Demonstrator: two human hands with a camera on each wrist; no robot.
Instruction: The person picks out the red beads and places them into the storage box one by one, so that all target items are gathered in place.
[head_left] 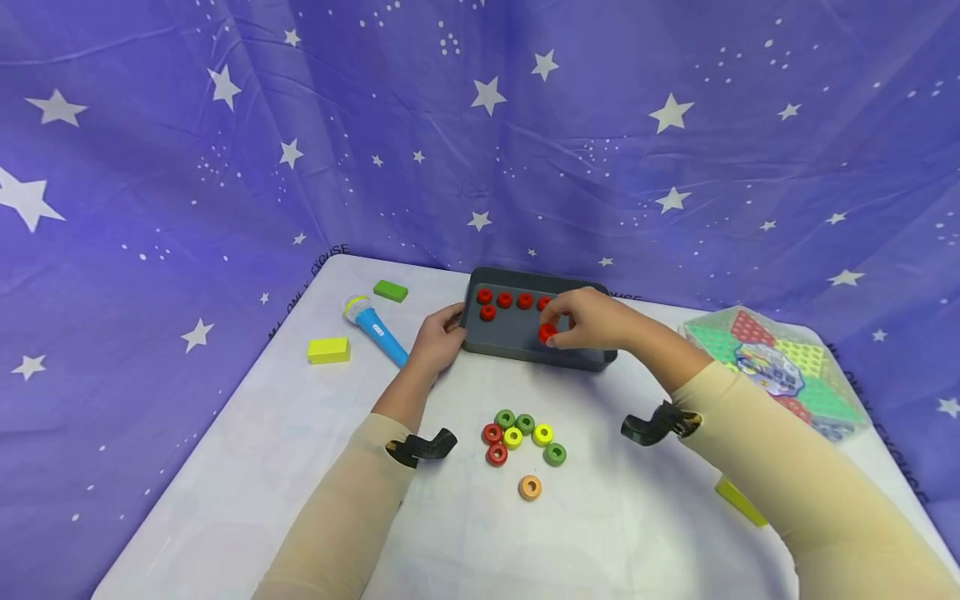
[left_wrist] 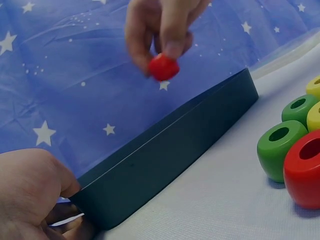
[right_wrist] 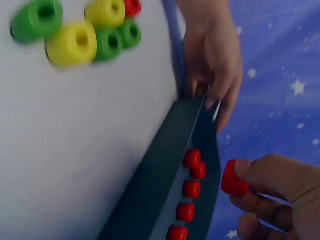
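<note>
A dark grey tray [head_left: 506, 335] lies towards the back of the table, with several red beads [head_left: 505, 300] standing in it, mostly in a row along its far side. My left hand [head_left: 438, 342] grips the tray's left end, thumb at the rim and fingers low on the outside. Above the tray, my right hand [head_left: 592, 319] pinches a red bead [right_wrist: 235, 178] between thumb and fingers, apart from the other beads. In the left wrist view this held bead [left_wrist: 163, 67] hangs over the tray wall [left_wrist: 165, 155].
Green, yellow and red beads [head_left: 525, 425] cluster before the tray, an orange bead [head_left: 530, 487] nearer. Left lie a blue toy microphone [head_left: 381, 335], a yellow block [head_left: 328, 351] and a green block [head_left: 391, 291]. Right are a clear hexagonal box [head_left: 772, 367] and another yellow block [head_left: 741, 502].
</note>
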